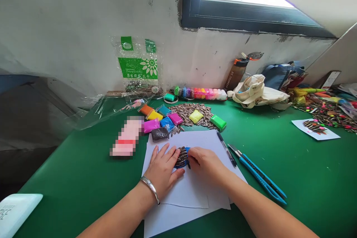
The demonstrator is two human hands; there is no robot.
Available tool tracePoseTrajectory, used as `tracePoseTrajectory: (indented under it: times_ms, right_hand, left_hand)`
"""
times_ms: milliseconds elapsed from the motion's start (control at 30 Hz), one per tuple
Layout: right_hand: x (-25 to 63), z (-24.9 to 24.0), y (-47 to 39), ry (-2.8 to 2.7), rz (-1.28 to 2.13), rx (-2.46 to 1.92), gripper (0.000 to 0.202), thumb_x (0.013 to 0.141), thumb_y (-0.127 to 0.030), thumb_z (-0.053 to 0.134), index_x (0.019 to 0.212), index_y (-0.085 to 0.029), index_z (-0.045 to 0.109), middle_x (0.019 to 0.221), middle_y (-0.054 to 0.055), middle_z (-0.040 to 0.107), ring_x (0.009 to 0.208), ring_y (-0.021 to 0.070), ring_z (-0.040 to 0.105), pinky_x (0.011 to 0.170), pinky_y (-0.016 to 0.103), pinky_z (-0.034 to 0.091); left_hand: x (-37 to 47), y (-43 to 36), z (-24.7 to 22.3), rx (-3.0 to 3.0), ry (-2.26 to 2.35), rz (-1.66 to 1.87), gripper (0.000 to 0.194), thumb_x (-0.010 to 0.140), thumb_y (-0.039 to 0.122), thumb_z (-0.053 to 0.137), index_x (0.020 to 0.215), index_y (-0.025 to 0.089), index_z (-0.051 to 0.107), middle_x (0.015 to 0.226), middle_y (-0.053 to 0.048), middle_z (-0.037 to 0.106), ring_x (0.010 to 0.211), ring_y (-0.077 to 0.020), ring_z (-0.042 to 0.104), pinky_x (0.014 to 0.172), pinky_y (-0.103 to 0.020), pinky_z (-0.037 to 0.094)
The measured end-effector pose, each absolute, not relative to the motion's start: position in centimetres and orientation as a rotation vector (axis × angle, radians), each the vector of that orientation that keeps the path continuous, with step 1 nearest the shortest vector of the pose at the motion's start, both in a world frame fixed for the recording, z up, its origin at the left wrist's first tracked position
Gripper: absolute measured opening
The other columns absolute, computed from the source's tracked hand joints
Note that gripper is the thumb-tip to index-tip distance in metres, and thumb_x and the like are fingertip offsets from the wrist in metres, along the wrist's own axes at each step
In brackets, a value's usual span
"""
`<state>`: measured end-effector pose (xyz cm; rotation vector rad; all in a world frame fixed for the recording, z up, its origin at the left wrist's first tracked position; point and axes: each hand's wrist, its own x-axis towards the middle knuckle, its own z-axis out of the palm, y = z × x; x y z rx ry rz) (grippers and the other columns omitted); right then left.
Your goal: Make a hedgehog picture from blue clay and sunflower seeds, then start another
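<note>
On white paper [192, 193] lies a small blue clay piece [187, 152] covered with rows of striped sunflower seeds [182, 157]. My left hand [163, 167], wearing a silver bangle [151, 189], rests flat with fingers spread, its fingertips touching the left side of the seed-covered piece. At its right edge, my right hand [208, 161] is closed in a pinch, and a dark seed tip [189, 165] pokes out below the fingers. The fingers partly hide the clay. A pen [226, 148] lies on the paper to the right of my right hand.
Clay packets [160, 134] and a sunflower seed pile [192, 113] lie beyond the paper. A blue utility knife [260, 174] is at right, near a seed-decorated card [315, 129]. A bottle [237, 72] and cloth bag [253, 91] stand by the wall, with a plastic seed bag [138, 68] leftward.
</note>
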<state>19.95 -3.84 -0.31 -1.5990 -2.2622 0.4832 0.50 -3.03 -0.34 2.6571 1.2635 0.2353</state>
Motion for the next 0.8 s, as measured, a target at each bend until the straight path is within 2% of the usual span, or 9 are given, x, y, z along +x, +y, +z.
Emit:
tracePoseTrajectory:
  times_ms: [100, 267, 533, 800]
  right_hand:
    - [20.9, 0.5, -3.0, -2.216, 0.546, -1.559, 0.016, 0.080, -0.012, 0.047, 0.072, -0.018, 0.058, 0.068, -0.001, 0.060, 0.063, 0.0110, 0.050, 0.058, 0.020, 0.031]
    - [21.3, 2.3, 0.5, -2.218, 0.363, -1.629, 0.021, 0.083, -0.013, 0.045, 0.076, -0.017, 0.064, 0.074, 0.002, 0.063, 0.071, 0.0130, 0.054, 0.064, 0.021, 0.034]
    - [18.2, 0.6, 6.2, -2.335, 0.179, -1.795, 0.026, 0.088, -0.017, 0.040, 0.087, -0.014, 0.066, 0.087, 0.010, 0.064, 0.082, 0.0181, 0.055, 0.070, 0.025, 0.035]
    - [17.2, 1.3, 6.6, -2.463, 0.158, -1.785, 0.021, 0.079, -0.008, 0.046, 0.094, -0.011, 0.062, 0.091, 0.014, 0.062, 0.085, 0.0211, 0.056, 0.074, 0.027, 0.038]
  left_hand:
    - [0.5, -3.0, -0.3, 2.652, 1.263, 0.229, 0.051, 0.087, 0.043, 0.048, 0.130, 0.015, 0.047, 0.134, -0.011, 0.049, 0.128, -0.0340, 0.034, 0.103, -0.062, 0.023]
    - [0.5, -3.1, -0.1, 2.640, 1.260, 0.220, 0.052, 0.087, 0.042, 0.048, 0.131, 0.014, 0.046, 0.134, -0.011, 0.049, 0.128, -0.0342, 0.034, 0.103, -0.062, 0.023]
    - [0.3, -3.2, 0.1, 2.636, 1.251, 0.244, 0.051, 0.086, 0.043, 0.049, 0.130, 0.015, 0.047, 0.133, -0.012, 0.050, 0.128, -0.0336, 0.034, 0.103, -0.061, 0.024]
    - [0.3, -3.0, -0.2, 2.644, 1.245, 0.277, 0.051, 0.086, 0.041, 0.050, 0.129, 0.015, 0.047, 0.133, -0.012, 0.050, 0.128, -0.0335, 0.034, 0.103, -0.061, 0.023]
